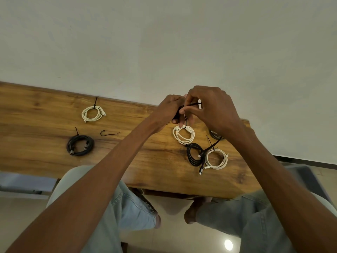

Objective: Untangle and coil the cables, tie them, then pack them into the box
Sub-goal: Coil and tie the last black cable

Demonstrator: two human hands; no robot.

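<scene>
Both hands are up above the middle of the frame, working on a small black cable coil (177, 114) that's mostly hidden between them. The left hand (168, 110) has its grip curled round the dark bundle, and the right hand (211, 108) pinches a thin black zip tie (193, 104) that pokes out sideways across the coil. Under them is a wooden counter (45, 106), warm brown with strong grain and darker knots, smooth finish, running at a slant across the frame with its back edge against a plain pale wall (164, 42). Left half of the counter has plenty of open wood: a cream cable coil (93, 113) tied with a black tie sits upper left, a thick black braided coil (80, 145) with metal plugs lies below it, and a loose black zip tie (109, 133) lies just right of that, apart from both. The right side is more crowded: a second cream coil (183, 134) directly below the hands, then a thin black coil (194, 156) touching another cream coil (216, 158) near the front edge, their ties crossing. A dark coil (215, 134) peeks out from behind the right forearm, mostly covered. The counter's right corner ends just past that. Lower down you see light blue jeans (131, 212) and a shiny tiled floor (173, 238).
</scene>
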